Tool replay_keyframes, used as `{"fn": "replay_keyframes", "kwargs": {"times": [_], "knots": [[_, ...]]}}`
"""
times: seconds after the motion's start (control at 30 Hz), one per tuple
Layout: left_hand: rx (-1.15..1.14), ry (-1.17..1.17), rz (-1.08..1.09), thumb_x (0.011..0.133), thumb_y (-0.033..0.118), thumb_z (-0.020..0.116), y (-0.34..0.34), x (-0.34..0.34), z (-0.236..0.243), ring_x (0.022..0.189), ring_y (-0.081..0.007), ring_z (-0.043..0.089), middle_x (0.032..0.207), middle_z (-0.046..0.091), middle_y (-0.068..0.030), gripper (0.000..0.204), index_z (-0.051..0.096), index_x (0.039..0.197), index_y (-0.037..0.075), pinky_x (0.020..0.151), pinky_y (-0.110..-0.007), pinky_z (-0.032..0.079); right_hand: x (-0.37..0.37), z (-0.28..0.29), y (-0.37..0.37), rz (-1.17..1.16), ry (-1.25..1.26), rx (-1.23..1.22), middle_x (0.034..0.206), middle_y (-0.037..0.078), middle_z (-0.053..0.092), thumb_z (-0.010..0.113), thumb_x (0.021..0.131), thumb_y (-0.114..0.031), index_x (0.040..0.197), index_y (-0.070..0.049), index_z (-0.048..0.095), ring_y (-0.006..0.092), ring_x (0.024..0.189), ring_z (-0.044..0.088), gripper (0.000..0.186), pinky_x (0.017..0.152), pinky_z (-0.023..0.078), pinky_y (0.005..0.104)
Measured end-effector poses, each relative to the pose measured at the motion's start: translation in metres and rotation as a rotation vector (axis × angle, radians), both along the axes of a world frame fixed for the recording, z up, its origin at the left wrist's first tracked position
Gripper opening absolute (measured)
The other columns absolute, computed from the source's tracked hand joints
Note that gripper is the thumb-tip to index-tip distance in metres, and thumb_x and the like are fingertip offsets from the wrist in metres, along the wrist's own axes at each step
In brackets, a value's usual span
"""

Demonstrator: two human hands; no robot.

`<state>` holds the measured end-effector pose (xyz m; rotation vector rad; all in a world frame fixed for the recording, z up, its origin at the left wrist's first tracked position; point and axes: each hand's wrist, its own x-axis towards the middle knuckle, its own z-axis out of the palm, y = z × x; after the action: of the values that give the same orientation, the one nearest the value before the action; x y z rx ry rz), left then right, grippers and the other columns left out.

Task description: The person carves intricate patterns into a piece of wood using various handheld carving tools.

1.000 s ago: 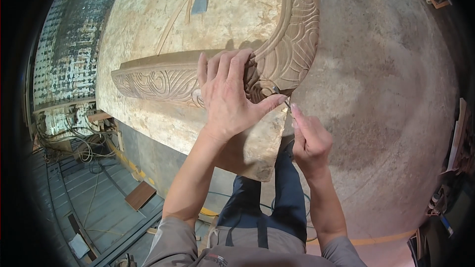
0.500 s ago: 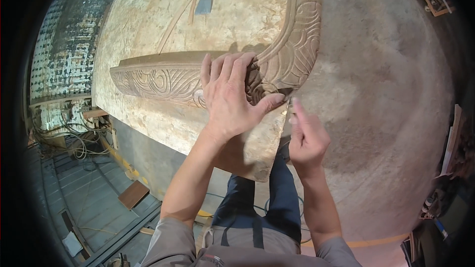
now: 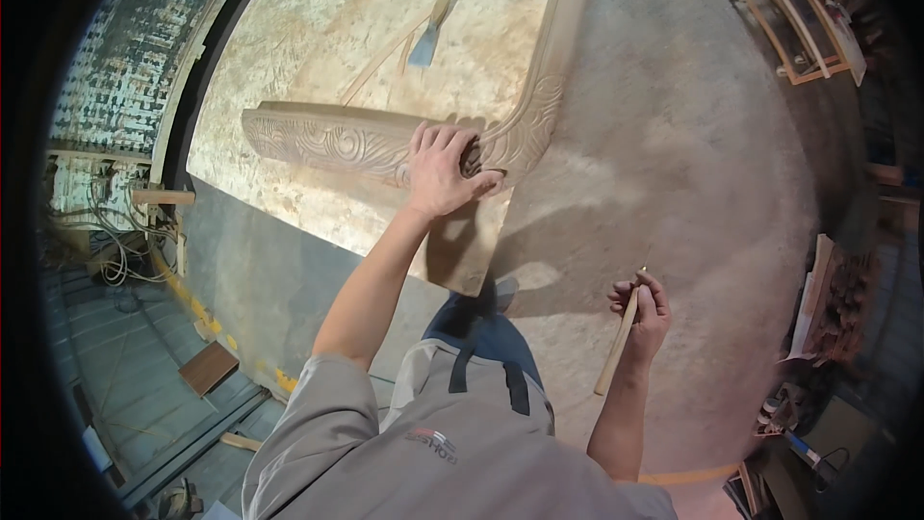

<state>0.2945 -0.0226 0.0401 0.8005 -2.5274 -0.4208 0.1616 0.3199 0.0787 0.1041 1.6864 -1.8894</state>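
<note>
The left hand [image 3: 445, 179], its grip splayed wide, rests on the carved wood [image 3: 327, 138] at eleven o'clock on the tabletop [image 3: 289, 58], presumably steadying it, while the right hand [image 3: 651, 316] at four o'clock holds a slim tool [image 3: 613, 351] in a curled grip.

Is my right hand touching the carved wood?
No, the right hand is apart from the carved wood, holding a wooden-handled tool over the floor.
</note>
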Motion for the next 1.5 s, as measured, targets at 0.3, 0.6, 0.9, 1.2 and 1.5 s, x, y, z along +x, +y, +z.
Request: {"fn": "replay_keyframes", "kwargs": {"times": [0.3, 0.6, 0.9, 1.2, 1.5], "knots": [[0.216, 0.263, 0.256, 0.084, 0.018, 0.075, 0.005, -0.021, -0.022, 0.088, -0.0269, 0.063, 0.084, 0.071, -0.0047, 0.006, 0.075, 0.086, 0.012, 0.097, -0.042, 0.041, -0.087, 0.038, -0.081, 0.265, 0.222, -0.255, 0.105, 0.015, 0.076, 0.060, 0.099, 0.001, 0.119, 0.000, 0.065, 0.0186, 0.076, 0.072, 0.020, 0.066, 0.057, 0.0289], [1.397, 0.513, -0.039, 0.097, 0.012, 0.071, 0.074, -0.103, 0.068, 0.091, -0.0094, 0.060, 0.093, 0.063, -0.0030, 0.034, 0.060, 0.128, 0.002, 0.081, -0.030, 0.052, -0.138, 0.064, -0.223, 0.734, 0.844, 0.077, 0.091, 0.006, 0.074, 0.072, 0.092, 0.002, 0.107, -0.001, 0.073, 0.0099, 0.073, 0.066, 0.015, 0.066, 0.054, 0.0242], [0.441, 0.064, 0.633, 0.088, 0.001, 0.061, -0.013, -0.154, 0.029, 0.094, -0.0436, 0.063, 0.102, 0.062, -0.0211, 0.033, 0.058, 0.121, 0.005, 0.078, -0.048, 0.053, -0.231, 0.060, -0.366, 1.052, 1.008, 0.046, 0.084, 0.015, 0.071, 0.072, 0.092, -0.011, 0.105, -0.006, 0.074, 0.0253, 0.066, 0.069, 0.014, 0.060, 0.052, 0.0345], [0.178, -0.110, 1.040, 0.085, 0.013, 0.061, -0.053, -0.185, -0.020, 0.104, -0.0358, 0.058, 0.105, 0.058, -0.0163, 0.032, 0.063, 0.116, 0.006, 0.092, -0.049, 0.048, -0.281, -0.042, -0.650, 1.330, 1.491, 0.090, 0.120, 0.024, 0.069, 0.067, 0.097, -0.030, 0.127, 0.001, 0.066, 0.0398, 0.122, 0.061, 0.043, 0.106, 0.047, 0.0470], [0.083, 0.335, 0.959, 0.078, 0.012, 0.065, 0.020, -0.258, 0.039, 0.106, -0.0308, 0.061, 0.112, 0.060, -0.0119, 0.035, 0.066, 0.112, 0.004, 0.090, -0.043, 0.051, -0.243, -0.099, -0.814, 1.390, 2.096, 0.035, 0.121, 0.027, 0.067, 0.062, 0.098, -0.041, 0.135, -0.001, 0.060, 0.0452, 0.115, 0.063, 0.055, 0.097, 0.049, 0.0505]]}}
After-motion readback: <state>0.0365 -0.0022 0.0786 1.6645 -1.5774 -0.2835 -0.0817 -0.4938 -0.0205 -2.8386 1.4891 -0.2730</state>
